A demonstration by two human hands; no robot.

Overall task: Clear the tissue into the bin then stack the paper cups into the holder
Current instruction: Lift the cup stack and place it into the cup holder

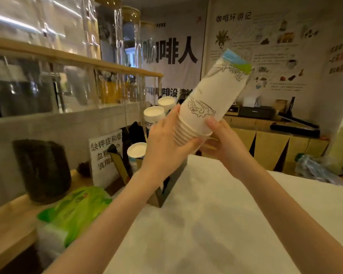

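A person's two bare hands hold a nested stack of white paper cups with grey cloud line drawings (pixel 210 99) up in the air, above a tabletop covered in white cloth (pixel 216 224). The stack is upside down and tilted, its closed bases pointing up and to the right, where a blue and green printed band shows at the top. The open rims point down towards the hands. The left hand (pixel 162 147) cups the ribbed rims from the left and below, its fingers (pixel 192 144) curled under the stack and its thumb lying along the side. The right hand (pixel 224 143) grips the rim end from the right, thumb pressed on the outermost cup, other fingers behind and partly hidden. Below the hands stands a dark box-shaped cup holder (pixel 166 186) on the tabletop, holding three other white cup stacks (pixel 153 113). To the lower left lies a green and white plastic tissue pack (pixel 71 212).
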